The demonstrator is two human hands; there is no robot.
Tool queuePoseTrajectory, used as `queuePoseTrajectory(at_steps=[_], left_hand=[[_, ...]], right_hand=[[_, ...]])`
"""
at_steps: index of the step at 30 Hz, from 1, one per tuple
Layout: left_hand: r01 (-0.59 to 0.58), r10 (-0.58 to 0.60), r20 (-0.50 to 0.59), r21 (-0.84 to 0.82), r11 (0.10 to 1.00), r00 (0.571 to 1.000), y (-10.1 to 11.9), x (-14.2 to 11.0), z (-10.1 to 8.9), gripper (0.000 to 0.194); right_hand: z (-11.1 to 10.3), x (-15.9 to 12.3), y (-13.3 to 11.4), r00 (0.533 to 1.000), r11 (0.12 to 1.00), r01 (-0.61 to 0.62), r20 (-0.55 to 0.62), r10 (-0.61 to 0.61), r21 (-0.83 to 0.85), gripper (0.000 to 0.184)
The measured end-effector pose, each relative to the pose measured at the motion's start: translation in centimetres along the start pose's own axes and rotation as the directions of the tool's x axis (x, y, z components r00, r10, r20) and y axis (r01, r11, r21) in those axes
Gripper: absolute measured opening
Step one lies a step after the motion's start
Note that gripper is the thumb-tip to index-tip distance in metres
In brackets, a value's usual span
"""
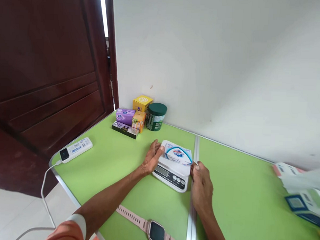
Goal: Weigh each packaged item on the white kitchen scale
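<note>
A white digital kitchen scale [170, 175] rests on the green table, its display and buttons facing me. On its platform lies a boxed bar of soap [178, 154], white with a blue-green curve and a red-and-blue logo. My left hand [150, 159] is at the scale's left side, thumb over the platform edge beside the box end and fingers outside. At the right side, my right hand [202, 185] has curled fingers against the scale near the box's corner; some fingertips are hidden. Whether either hand also touches the box is unclear.
Behind on the left stand a green-lidded tub [156, 117], a yellow box [142, 102], a purple pack [124, 116], an orange box [139, 120] and a black box [125, 129]. A pink watch [156, 233] lies in front. A cabled white device [76, 149] sits left; blurred packages [308, 203] right.
</note>
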State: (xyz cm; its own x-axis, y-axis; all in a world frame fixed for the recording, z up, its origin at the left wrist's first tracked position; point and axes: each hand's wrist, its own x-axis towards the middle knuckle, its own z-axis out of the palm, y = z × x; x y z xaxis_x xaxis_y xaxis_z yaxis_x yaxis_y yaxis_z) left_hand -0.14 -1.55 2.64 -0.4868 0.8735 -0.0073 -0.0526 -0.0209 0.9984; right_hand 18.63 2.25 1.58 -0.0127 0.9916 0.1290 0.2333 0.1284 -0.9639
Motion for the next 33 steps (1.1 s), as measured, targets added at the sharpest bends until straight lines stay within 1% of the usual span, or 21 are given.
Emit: queuePoseTrajectory(at_steps=[3,5,8,12,15,17,19,22,24,28,30,33], left_hand=[[-0.016,0.015,0.030,0.031,0.999,0.999,0.2,0.0,-0.4,0.106],[-0.030,0.028,0.049,0.044,0.999,0.998,0.3,0.0,-0.7,0.109],[-0.045,0.042,0.055,0.051,0.998,0.998,0.1,0.2,-0.9,0.114],[-0.058,0.057,0.057,0.024,0.998,0.997,-0.4,0.7,-0.9,0.115],[-0.120,0.116,0.069,0.052,0.991,0.991,-0.6,1.2,-1.0,0.114],[-0.180,0.166,0.114,0.134,0.974,0.980,-0.4,1.5,-1.4,0.112],[-0.233,0.189,0.188,0.245,0.941,0.964,0.1,2.0,-1.9,0.107],[-0.291,0.163,0.315,0.416,0.862,0.935,1.3,2.9,-2.7,0.103],[-0.330,0.138,0.385,0.494,0.804,0.912,2.1,3.7,-3.1,0.100],[-0.403,0.115,0.478,0.560,0.724,0.871,3.3,5.0,-3.6,0.081],[-0.420,0.106,0.500,0.572,0.705,0.860,3.7,5.5,-3.7,0.074],[-0.425,0.098,0.514,0.572,0.701,0.852,4.1,5.9,-3.9,0.068]], right_hand=[[0.0,-0.2,-0.5,0.999,1.000,0.022,0.025,-0.022,-0.009,0.087],[0.0,-0.2,-0.6,0.999,1.000,0.028,0.037,-0.028,-0.004,0.088],[0.0,-0.3,-0.5,1.000,1.000,0.022,0.022,-0.022,0.017,0.093],[-0.1,-0.3,-0.3,0.999,0.999,0.013,0.047,-0.015,0.044,0.092],[0.0,-0.1,-0.1,0.998,0.997,0.021,0.059,-0.025,0.068,0.090],[0.1,0.2,0.2,0.998,0.996,0.032,0.054,-0.037,0.086,0.092],[0.3,0.6,0.5,0.997,0.994,0.052,0.054,-0.057,0.096,0.097],[0.3,1.5,1.0,0.990,0.995,0.087,0.103,-0.092,0.053,0.102],[0.1,2.1,1.3,0.984,0.995,0.104,0.144,-0.103,0.001,0.101],[-0.6,3.5,1.4,0.966,0.988,0.145,0.226,-0.128,-0.062,0.099],[-0.9,4.3,1.3,0.948,0.981,0.170,0.285,-0.138,-0.091,0.097],[-1.1,5.4,0.9,0.924,0.969,0.203,0.356,-0.143,-0.139,0.092]])
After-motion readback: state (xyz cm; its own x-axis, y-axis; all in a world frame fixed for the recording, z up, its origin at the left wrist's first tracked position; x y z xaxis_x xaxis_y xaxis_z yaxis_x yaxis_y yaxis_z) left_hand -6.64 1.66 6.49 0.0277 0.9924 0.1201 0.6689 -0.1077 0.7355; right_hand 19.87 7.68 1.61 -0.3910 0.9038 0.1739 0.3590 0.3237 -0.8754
